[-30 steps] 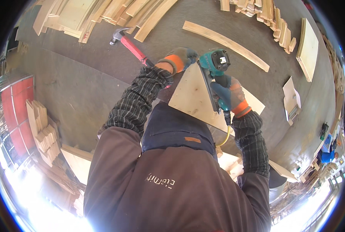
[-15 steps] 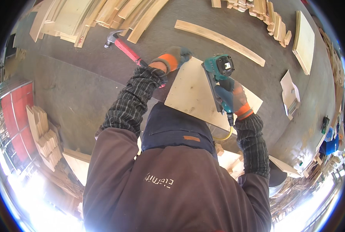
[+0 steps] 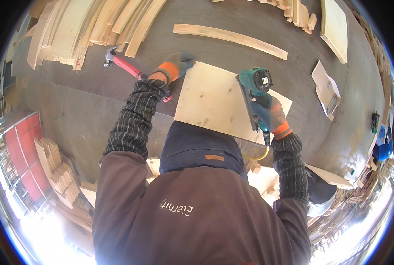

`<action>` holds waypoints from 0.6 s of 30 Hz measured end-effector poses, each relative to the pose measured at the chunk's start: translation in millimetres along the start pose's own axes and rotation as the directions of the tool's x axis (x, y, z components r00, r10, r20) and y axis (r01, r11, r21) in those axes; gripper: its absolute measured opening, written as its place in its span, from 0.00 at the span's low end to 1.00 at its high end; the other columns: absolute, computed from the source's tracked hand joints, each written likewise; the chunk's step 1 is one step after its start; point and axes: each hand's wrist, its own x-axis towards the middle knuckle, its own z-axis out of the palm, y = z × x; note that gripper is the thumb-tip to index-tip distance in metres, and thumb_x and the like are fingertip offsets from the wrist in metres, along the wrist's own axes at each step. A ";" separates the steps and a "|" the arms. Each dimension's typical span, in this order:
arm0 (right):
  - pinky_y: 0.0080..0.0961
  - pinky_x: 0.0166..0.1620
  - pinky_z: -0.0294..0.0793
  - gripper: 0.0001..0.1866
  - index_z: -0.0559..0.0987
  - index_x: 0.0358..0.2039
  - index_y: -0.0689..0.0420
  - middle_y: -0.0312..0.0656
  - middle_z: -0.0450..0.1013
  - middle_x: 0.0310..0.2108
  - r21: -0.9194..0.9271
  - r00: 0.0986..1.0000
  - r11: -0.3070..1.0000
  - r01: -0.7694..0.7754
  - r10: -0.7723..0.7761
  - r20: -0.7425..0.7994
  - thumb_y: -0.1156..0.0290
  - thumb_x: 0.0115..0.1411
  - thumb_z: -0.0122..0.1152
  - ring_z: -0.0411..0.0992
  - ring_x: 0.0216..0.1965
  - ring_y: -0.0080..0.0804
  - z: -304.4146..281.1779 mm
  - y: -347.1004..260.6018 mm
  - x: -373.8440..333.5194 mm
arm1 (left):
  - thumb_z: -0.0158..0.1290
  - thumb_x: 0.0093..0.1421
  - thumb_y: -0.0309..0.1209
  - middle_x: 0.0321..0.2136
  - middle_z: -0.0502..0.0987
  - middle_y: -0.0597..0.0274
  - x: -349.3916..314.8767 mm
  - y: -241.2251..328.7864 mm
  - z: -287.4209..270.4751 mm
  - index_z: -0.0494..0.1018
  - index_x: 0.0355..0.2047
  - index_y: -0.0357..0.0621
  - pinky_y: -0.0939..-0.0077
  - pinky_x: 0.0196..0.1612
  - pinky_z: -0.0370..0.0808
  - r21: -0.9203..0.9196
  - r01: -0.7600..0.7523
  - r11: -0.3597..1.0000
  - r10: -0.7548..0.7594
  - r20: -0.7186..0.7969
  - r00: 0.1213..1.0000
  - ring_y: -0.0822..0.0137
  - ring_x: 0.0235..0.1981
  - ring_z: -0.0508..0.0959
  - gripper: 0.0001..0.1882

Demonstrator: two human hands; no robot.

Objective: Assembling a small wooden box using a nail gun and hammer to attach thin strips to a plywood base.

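Note:
A pale plywood board (image 3: 210,97) lies flat on the dark worktable in front of me; my dark cap covers part of its near edge. At the board's far left corner is my left hand (image 3: 176,67), in a grey and orange glove, its fingers closed on the corner. My right hand (image 3: 270,112), gloved alike, grips a teal nail gun (image 3: 254,81). The gun's long body rests over the right part of the board, with a yellow air hose (image 3: 259,157) at its rear. A red-handled claw hammer (image 3: 125,66) lies beside my left wrist, its handle partly under the sleeve.
Beyond the board lies a single wooden strip (image 3: 230,39). Stacked wood strips (image 3: 113,22) fill the far left. Short wood pieces (image 3: 296,13), a panel (image 3: 335,28) and a bent pale sheet (image 3: 325,90) are at the right. More wood pieces (image 3: 58,172) stand beside a red panel (image 3: 24,154) at the left.
The view has turned slightly, shifting the table's things leftward. My right hand has moved the nail gun rightward over the board. My left hand stays at the same corner.

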 end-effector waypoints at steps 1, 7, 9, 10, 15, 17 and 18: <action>0.21 0.31 0.73 0.13 0.82 0.46 0.58 0.32 0.77 0.30 0.010 1.000 1.000 0.014 -0.014 -0.002 0.69 0.62 0.66 0.71 0.27 0.18 -3.3 2.3 -0.7 | 0.60 0.67 0.34 0.35 0.84 0.65 1.2 -2.5 0.1 0.83 0.50 0.43 0.74 0.40 0.76 0.045 -0.037 0.998 0.038 -0.026 0.999 0.71 0.34 0.78 0.14; 0.21 0.31 0.72 0.14 0.82 0.47 0.58 0.31 0.78 0.31 0.055 0.999 0.998 0.015 -0.013 -0.034 0.69 0.62 0.66 0.71 0.27 0.18 -32.7 19.8 -13.0 | 0.62 0.66 0.36 0.31 0.80 0.70 2.3 -0.3 0.8 0.84 0.48 0.46 0.78 0.29 0.70 0.066 0.038 0.997 -0.035 -0.048 0.998 0.76 0.26 0.72 0.13; 0.21 0.31 0.72 0.14 0.82 0.48 0.58 0.31 0.78 0.31 0.095 0.998 0.995 0.029 -0.024 -0.058 0.69 0.62 0.66 0.71 0.27 0.18 -39.7 25.0 -19.7 | 0.62 0.67 0.37 0.29 0.79 0.72 1.5 4.1 -0.3 0.84 0.47 0.48 0.79 0.26 0.67 0.025 0.106 0.994 -0.105 -0.024 0.994 0.77 0.24 0.70 0.12; 0.21 0.30 0.72 0.15 0.82 0.48 0.58 0.32 0.78 0.31 0.132 0.996 0.990 0.041 -0.031 -0.079 0.69 0.62 0.67 0.71 0.27 0.19 -43.1 28.0 -23.7 | 0.62 0.67 0.37 0.27 0.77 0.73 1.7 4.7 0.0 0.84 0.47 0.49 0.79 0.24 0.65 -0.021 0.130 0.991 -0.130 -0.018 0.991 0.78 0.22 0.68 0.11; 0.22 0.31 0.72 0.15 0.81 0.48 0.58 0.32 0.77 0.31 0.113 0.997 0.993 0.033 -0.025 -0.078 0.69 0.61 0.67 0.71 0.27 0.19 -62.3 48.9 -24.2 | 0.62 0.67 0.37 0.26 0.75 0.75 2.4 5.9 -0.1 0.84 0.46 0.51 0.80 0.23 0.63 -0.024 0.157 0.987 -0.157 -0.024 0.987 0.79 0.21 0.66 0.10; 0.22 0.31 0.72 0.15 0.81 0.48 0.58 0.32 0.77 0.30 0.122 0.997 0.992 0.033 -0.024 -0.074 0.69 0.61 0.67 0.70 0.27 0.18 -60.9 45.4 -27.2 | 0.62 0.67 0.36 0.27 0.75 0.75 1.4 7.2 0.2 0.83 0.47 0.50 0.80 0.24 0.64 -0.022 0.168 0.986 -0.169 -0.020 0.985 0.78 0.22 0.67 0.11; 0.22 0.31 0.71 0.15 0.81 0.48 0.59 0.32 0.76 0.30 0.156 0.997 0.986 0.066 -0.059 -0.051 0.69 0.61 0.67 0.70 0.27 0.18 -59.9 44.4 -28.4 | 0.62 0.67 0.36 0.27 0.75 0.75 1.1 7.7 1.0 0.83 0.47 0.50 0.80 0.24 0.64 -0.018 0.168 0.986 -0.168 -0.018 0.986 0.78 0.22 0.67 0.11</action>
